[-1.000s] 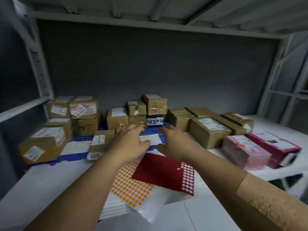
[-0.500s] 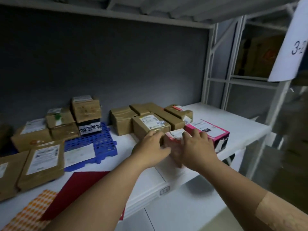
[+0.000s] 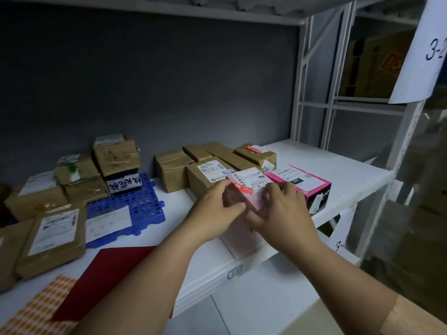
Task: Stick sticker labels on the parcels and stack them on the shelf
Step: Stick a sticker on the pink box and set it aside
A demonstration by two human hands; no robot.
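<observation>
Two hands on one parcel: your left hand [image 3: 215, 213] and right hand [image 3: 281, 213] both sit on the pale pink parcel [image 3: 244, 228] at the front edge of the shelf [image 3: 343, 165], right of its middle. Left grip: fingers curled, thumb and forefinger pinching at the parcel's top face, near the small red sticker [image 3: 245, 189] beside the white shipping label [image 3: 251, 178]. Right grip: fingers curled over the parcel's right edge, holding it steady. Whether the left fingertips actually touch the sticker cannot be told; slight blur there.

Step in hand, as judged: seating the sticker on this parcel.
- Keep the right hand bracing so the parcel does not slide off the front edge.
- Press from one end of the sticker to the other; avoid covering the barcode on the label.
- Rub the corners flat before letting go.

Parcel lies between and under both grips, touching each. Just beside it on the right, the bright magenta box [image 3: 307, 187]; behind it, the brown cartons [image 3: 205, 177]. Sticker sheets, orange [image 3: 33, 310] and dark red [image 3: 104, 281], lie at the shelf's front left, well apart from the hands.
</observation>
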